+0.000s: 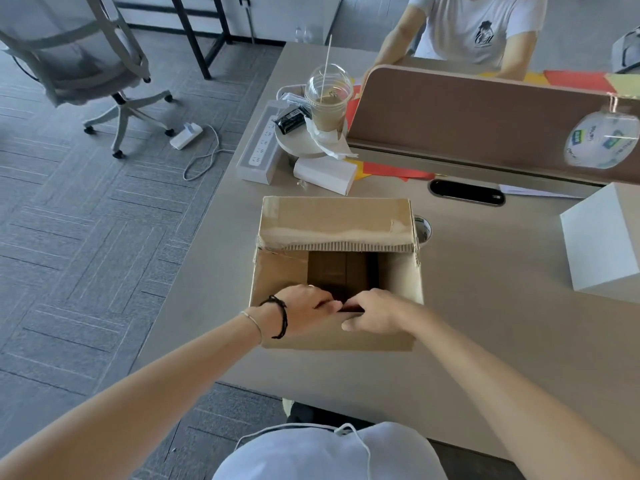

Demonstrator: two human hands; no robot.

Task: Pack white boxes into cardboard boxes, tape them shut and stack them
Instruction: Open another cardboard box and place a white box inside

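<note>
A carton (336,271) is seen standing open on the surface (485,341), near its front-left corner, with the far flap (336,220) raised and tilted back and a dark interior shown beneath it. Both hands are met at the middle of the carton's near edge. The left hand (301,306), with a black cord and a thin bangle worn at the wrist, is laid over the near flap (311,337), its fingers curled at the edge; whether the flap is pinched by it cannot be told. The right hand (374,313) is clenched on the same edge, fingers hooked over into the opening and the thumb pressed against the outer face, so the flap is grasped between them. The carton thus lies directly under and beyond both grips, its bulk stretching away from the fingers. A white box (602,244) is set well apart to the right on the surface, touched by neither hand. A smaller white box (325,173) lies beyond the carton, beside a power strip (259,147) and a cup (327,102) with a straw. A tape roll (424,230) is partly hidden behind the carton's far right corner. A divider (485,112) crosses the surface, and another person (474,26) is seated behind it.
</note>
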